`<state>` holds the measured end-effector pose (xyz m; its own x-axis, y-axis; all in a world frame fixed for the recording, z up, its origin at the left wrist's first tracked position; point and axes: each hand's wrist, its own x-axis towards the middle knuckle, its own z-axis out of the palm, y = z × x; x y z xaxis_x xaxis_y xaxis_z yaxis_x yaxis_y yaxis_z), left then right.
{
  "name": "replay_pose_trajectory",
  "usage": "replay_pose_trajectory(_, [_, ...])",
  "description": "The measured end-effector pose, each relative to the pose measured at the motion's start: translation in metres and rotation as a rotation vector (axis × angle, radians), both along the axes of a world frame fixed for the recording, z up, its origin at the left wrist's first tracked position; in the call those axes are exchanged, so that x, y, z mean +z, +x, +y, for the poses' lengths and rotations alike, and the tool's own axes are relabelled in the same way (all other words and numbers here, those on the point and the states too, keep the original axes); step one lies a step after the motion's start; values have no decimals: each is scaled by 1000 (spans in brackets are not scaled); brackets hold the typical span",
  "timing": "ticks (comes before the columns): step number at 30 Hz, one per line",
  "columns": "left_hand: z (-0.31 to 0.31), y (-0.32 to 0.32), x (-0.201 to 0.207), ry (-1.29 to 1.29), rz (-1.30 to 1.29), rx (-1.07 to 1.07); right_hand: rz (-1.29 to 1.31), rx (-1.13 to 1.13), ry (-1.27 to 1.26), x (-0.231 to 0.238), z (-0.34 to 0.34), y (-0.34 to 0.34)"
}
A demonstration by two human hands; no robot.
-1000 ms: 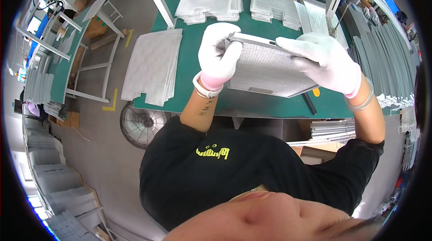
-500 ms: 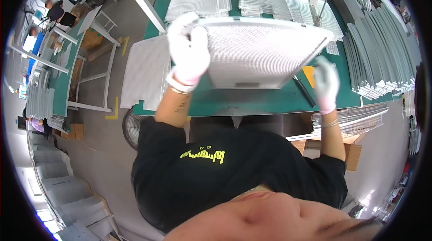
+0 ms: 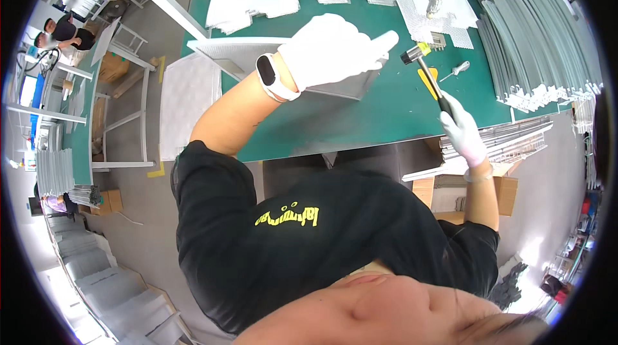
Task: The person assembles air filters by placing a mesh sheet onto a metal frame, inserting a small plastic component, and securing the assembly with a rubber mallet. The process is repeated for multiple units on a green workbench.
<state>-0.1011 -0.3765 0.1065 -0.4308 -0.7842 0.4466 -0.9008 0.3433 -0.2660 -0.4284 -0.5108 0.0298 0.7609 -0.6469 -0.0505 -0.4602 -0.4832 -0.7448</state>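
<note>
The right grip [image 3: 462,129] is wrapped round the black end of the hammer [image 3: 432,83], whose head looks heavy. The left grip [image 3: 328,52] lies over the mesh panel [image 3: 351,87]; I can't tell how tightly. The panel tilts below it over the green surface [image 3: 399,116]. It looks light and stiff, but could dent, so its rim seems best to hold.

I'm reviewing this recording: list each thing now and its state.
Framed mesh panel: tilted, partly covered
Left hand: gloved, over the panel's upper edge, grip unclear
Watch: worn, screen dark
Hammer: held by its black handle
Right hand: gloved, closed around the handle
Screwdriver: lying on the green bench
Mesh sheets at left: stacked
</note>
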Motion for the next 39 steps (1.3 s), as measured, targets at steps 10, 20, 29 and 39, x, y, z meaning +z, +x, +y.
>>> replay_pose_trajectory(10, [-13, -38, -46, -530, 419, 283, -154, 281, -624, 141, 30, 2])
replay_pose_trajectory(20, [-11, -40, -52, -475, 461, 322, -90, 183, -889, 128, 34, 15])
replay_pose_trajectory(29, [-13, -38, -53, -464, 459, 331, -35, 162, -625, 95, 28, 21])
replay_pose_trajectory(39, [-2, -58, -50, -574, 509, 324, -157, 71, -779, -14, -27, 63])
